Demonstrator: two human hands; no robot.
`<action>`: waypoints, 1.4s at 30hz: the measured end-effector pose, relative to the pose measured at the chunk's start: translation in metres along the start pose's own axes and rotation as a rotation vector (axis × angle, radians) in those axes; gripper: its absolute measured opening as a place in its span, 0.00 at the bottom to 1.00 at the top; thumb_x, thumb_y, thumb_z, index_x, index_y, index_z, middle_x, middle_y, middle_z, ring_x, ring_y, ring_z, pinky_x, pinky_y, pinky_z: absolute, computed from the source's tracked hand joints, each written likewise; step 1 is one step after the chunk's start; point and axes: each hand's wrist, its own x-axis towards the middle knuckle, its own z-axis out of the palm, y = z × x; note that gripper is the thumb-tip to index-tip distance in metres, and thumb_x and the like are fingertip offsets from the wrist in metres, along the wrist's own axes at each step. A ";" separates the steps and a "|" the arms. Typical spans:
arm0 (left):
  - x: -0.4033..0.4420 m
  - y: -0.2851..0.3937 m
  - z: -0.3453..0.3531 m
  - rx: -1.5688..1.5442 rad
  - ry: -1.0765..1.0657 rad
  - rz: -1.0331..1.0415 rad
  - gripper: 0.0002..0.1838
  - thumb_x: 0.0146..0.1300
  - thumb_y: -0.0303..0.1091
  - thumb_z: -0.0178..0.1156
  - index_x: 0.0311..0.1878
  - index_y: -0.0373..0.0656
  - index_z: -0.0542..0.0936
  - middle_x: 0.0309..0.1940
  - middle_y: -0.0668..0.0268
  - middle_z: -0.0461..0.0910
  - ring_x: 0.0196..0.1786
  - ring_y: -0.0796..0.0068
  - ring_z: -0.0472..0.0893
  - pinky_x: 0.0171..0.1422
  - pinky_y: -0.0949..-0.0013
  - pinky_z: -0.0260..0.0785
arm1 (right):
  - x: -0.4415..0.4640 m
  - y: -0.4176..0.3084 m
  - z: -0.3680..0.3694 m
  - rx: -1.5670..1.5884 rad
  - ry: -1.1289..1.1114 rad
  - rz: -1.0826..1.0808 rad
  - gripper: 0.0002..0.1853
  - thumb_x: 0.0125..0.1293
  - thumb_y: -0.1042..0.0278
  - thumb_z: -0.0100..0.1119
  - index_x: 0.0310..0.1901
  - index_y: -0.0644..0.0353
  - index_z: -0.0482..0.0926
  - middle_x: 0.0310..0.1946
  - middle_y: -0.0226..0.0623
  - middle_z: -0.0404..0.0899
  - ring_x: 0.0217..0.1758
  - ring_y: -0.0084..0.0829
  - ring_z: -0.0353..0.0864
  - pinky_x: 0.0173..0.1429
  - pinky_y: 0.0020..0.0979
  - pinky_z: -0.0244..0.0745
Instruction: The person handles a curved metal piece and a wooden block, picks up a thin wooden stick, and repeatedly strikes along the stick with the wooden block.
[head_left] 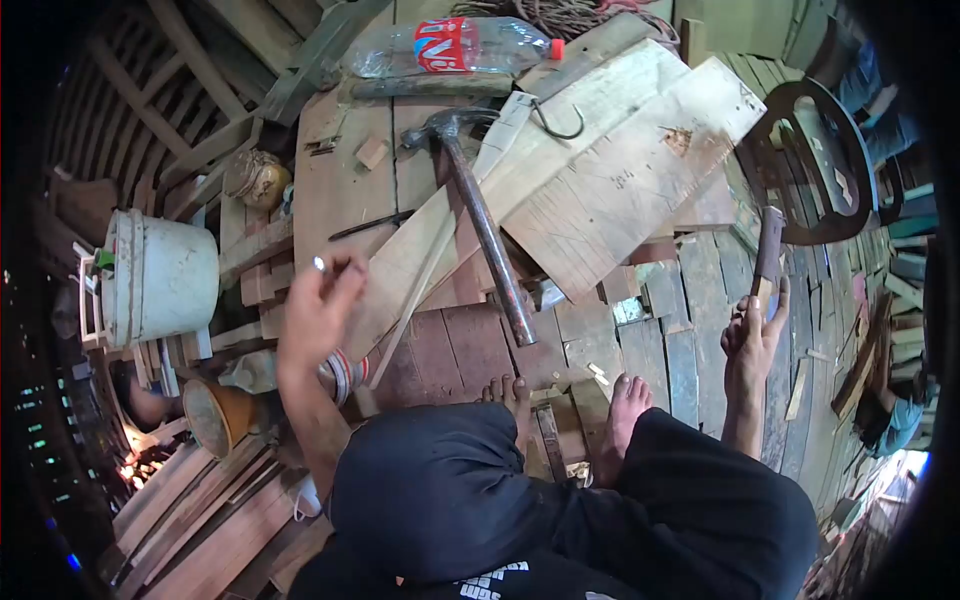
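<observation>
My left hand [322, 305] is raised over the left side of the plank worktop, its fingers curled in. A small bright spot shows at the fingertips, too small to name. On the right, my right hand [752, 345] is closed around the lower end of a short, flat tool [769, 245] with a dark, squared upper part, one finger stretched along it. Between my hands a claw hammer [480, 220] lies with its head away from me. Under and beside it are a pale wide board [630, 185] and a narrow wooden strip [420, 285]. A metal hook [558, 122] rests on the boards.
A plastic bottle [450, 47] lies at the back. A handsaw-like dark frame [815, 160] is at the right. A white bucket [165, 275], an orange-rimmed container [215, 420] and stacked planks [210, 520] stand left. My bare feet [625, 405] are on the slatted floor. Another person's arm shows far right.
</observation>
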 end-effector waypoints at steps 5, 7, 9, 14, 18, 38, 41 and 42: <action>-0.057 -0.011 0.006 0.110 -0.005 -0.195 0.09 0.73 0.33 0.64 0.48 0.37 0.82 0.36 0.71 0.81 0.40 0.83 0.77 0.48 0.74 0.71 | 0.013 -0.003 0.009 -0.016 -0.108 -0.023 0.31 0.83 0.61 0.53 0.81 0.55 0.55 0.42 0.26 0.74 0.27 0.11 0.65 0.28 0.19 0.58; -0.065 -0.013 0.007 0.072 -0.027 -0.211 0.10 0.71 0.33 0.66 0.49 0.37 0.82 0.37 0.69 0.82 0.40 0.81 0.78 0.47 0.73 0.72 | 0.013 -0.006 0.021 -0.058 -0.110 -0.059 0.32 0.83 0.62 0.53 0.82 0.55 0.55 0.42 0.27 0.75 0.28 0.13 0.66 0.29 0.20 0.61; -0.068 -0.010 0.008 0.168 -0.080 -0.206 0.12 0.69 0.34 0.69 0.50 0.37 0.82 0.37 0.67 0.83 0.40 0.79 0.79 0.48 0.71 0.73 | 0.009 -0.012 0.032 -0.073 -0.110 -0.089 0.32 0.83 0.63 0.53 0.82 0.54 0.55 0.43 0.27 0.75 0.28 0.14 0.66 0.30 0.20 0.62; -0.074 -0.009 0.009 0.222 -0.135 -0.237 0.18 0.67 0.35 0.71 0.53 0.33 0.81 0.41 0.57 0.87 0.42 0.70 0.86 0.47 0.65 0.78 | -0.002 -0.017 0.050 -0.216 -0.245 -0.255 0.31 0.81 0.71 0.53 0.81 0.53 0.58 0.37 0.25 0.74 0.28 0.13 0.67 0.30 0.20 0.63; -0.081 -0.028 0.006 0.274 -0.211 -0.270 0.17 0.68 0.33 0.69 0.54 0.32 0.81 0.38 0.57 0.88 0.39 0.71 0.87 0.44 0.66 0.79 | -0.010 -0.010 0.056 -0.243 -0.340 -0.260 0.33 0.78 0.77 0.55 0.81 0.52 0.60 0.57 0.30 0.73 0.29 0.11 0.64 0.28 0.18 0.59; -0.081 -0.043 -0.004 0.252 0.114 -0.200 0.11 0.75 0.33 0.63 0.44 0.32 0.82 0.32 0.68 0.84 0.35 0.83 0.78 0.42 0.74 0.71 | 0.004 -0.025 0.078 -0.577 -0.444 -0.609 0.28 0.76 0.80 0.56 0.75 0.60 0.67 0.68 0.40 0.73 0.62 0.27 0.75 0.65 0.31 0.70; -0.083 -0.044 -0.007 0.224 0.085 -0.174 0.13 0.73 0.36 0.64 0.47 0.33 0.85 0.28 0.64 0.84 0.31 0.78 0.79 0.39 0.68 0.72 | 0.018 -0.027 0.084 -0.481 -0.417 -0.535 0.28 0.79 0.74 0.55 0.77 0.55 0.66 0.67 0.32 0.77 0.28 0.09 0.64 0.31 0.17 0.62; -0.083 -0.040 -0.010 0.147 0.005 -0.261 0.12 0.75 0.35 0.62 0.47 0.34 0.85 0.29 0.64 0.85 0.31 0.79 0.80 0.37 0.70 0.72 | 0.020 -0.032 0.091 -0.452 -0.420 -0.501 0.27 0.80 0.74 0.54 0.77 0.55 0.66 0.66 0.32 0.77 0.29 0.11 0.66 0.33 0.18 0.64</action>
